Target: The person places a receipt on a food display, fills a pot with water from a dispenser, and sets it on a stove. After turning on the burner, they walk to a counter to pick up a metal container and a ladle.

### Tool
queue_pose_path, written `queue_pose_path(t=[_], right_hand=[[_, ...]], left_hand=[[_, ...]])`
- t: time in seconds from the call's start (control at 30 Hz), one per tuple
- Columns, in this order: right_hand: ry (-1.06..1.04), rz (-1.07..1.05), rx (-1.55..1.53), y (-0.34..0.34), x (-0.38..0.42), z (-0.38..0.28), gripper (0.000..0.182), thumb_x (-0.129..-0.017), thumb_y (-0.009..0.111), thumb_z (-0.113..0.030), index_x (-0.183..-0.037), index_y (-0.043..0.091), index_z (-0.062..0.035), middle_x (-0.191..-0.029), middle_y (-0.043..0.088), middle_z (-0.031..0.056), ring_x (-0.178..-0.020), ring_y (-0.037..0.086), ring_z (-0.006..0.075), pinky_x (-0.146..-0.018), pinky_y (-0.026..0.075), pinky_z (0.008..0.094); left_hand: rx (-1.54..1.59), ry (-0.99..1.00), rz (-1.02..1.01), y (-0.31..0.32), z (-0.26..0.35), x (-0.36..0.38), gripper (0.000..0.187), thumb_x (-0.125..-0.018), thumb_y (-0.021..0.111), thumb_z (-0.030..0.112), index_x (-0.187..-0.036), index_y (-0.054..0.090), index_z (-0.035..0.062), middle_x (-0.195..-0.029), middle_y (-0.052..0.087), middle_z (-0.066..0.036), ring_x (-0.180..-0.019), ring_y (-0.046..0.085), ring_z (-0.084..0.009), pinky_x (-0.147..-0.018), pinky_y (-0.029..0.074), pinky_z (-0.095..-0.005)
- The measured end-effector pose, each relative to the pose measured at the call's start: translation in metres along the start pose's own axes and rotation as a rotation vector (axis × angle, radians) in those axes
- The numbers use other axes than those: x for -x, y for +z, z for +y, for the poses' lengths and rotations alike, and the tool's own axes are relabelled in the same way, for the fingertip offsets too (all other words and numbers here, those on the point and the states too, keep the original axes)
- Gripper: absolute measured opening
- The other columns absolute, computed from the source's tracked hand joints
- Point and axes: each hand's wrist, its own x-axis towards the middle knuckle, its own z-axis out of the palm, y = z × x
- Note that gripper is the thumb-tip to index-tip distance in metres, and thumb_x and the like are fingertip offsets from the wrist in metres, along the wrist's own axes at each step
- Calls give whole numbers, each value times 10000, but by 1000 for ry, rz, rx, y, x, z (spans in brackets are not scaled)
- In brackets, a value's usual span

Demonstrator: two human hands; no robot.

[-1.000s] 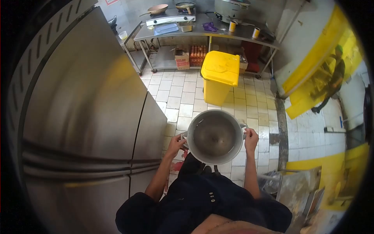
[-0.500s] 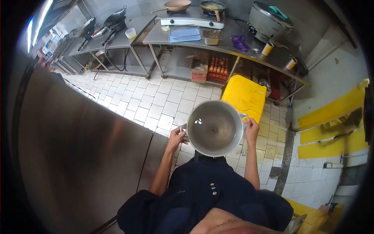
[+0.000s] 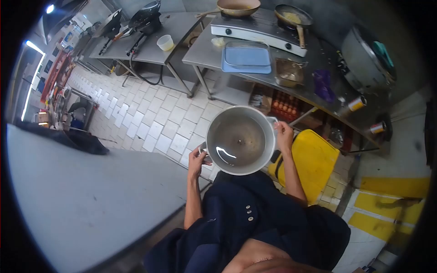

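The person has turned to the left over the last second, and the view has swung with them. The yellow wheelie bin (image 3: 314,159), which stood straight ahead, is now at the right, partly hidden by the right forearm. The steel surface (image 3: 205,53) with the two-burner gas stove (image 3: 259,40) shows larger and nearer, and a flat grey panel (image 3: 104,195) fills the lower left where tall steel doors stood.

What has not changed is the hold. The two-handled metal pot (image 3: 270,143) is in front of the torso, over the tiled floor (image 3: 154,113) and apart from the surface. The left hand (image 3: 197,163) has its fingers hooked around the left handle, and the right hand (image 3: 284,134) pinches the right one, so each grip is closed on its side of the pot.

Clear liquid (image 3: 239,141) covers the pot's bottom, and the glint on it has spread from small spots into a bright crescent. The liquid seems to be shifting a little with the turn, though none is seen spilling. For the carrying, this suggests a steady two-handed hold, with the pot about level and the bin now off to the side.
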Motion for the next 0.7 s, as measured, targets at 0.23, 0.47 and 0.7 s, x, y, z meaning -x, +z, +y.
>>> queue_pose_path(t=[0.23,0.47,0.7], right_hand=[[4,-82,-67,120,-129,-32,205,-895,526,-171,-894,646,-5,-745,671,87,-699,644,205,-673,473,299],[57,-96,-6,232,-237,-63,261,-927,502,-215,-925,648,1,-788,679,100,-722,633,207,-686,466,294],[115,-19,-10,322,-316,-82,258,-922,513,-212,-947,648,6,-793,681,94,-724,631,171,-697,470,287]], left_hand=[[-44,-10,112,-42,58,-129,345,-819,484,53,-1138,556,-56,-821,637,-127,-603,627,-175,-442,540,-243],[-67,16,62,-96,111,-283,336,-851,480,75,-1151,549,-60,-857,646,-152,-624,634,-185,-467,543,-254],[-111,-36,-51,-143,166,-423,361,-866,500,100,-1195,524,-46,-885,649,-148,-620,640,-182,-476,550,-251]])
